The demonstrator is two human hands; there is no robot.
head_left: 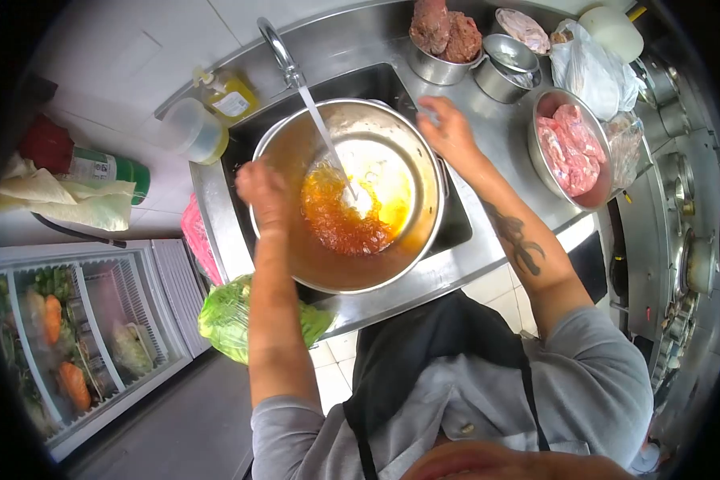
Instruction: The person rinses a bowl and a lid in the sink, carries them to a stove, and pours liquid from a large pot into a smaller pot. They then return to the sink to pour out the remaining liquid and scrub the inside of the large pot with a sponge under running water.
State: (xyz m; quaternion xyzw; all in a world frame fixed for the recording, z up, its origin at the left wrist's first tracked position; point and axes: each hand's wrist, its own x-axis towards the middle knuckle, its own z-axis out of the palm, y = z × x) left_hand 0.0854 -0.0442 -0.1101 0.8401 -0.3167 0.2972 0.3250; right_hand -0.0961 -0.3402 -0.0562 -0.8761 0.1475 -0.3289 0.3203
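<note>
A large metal pot (pixel 294 268) sits in the sink (pixel 382 78), and water from the faucet (pixel 276 42) pours into it. Orange-brown foamy liquid (pixel 344 228) covers part of its bottom, with a paler yellow patch on the right. My left hand (pixel 262 194) overlaps the pot's left rim; its fingers are smeared by motion. Just past the right rim, over the counter side, my right hand (pixel 450 132) is open with fingers apart and nothing in it.
Right of the sink, the steel counter (pixel 488 132) bears a bowl of raw meat (pixel 572 148), a pot of darker meat (pixel 446 36) and a plastic bag (pixel 592 68). A yellow soap bottle (pixel 232 98) stands left. Leafy greens (pixel 228 320) hang by the sink's front corner near an open fridge (pixel 148 276).
</note>
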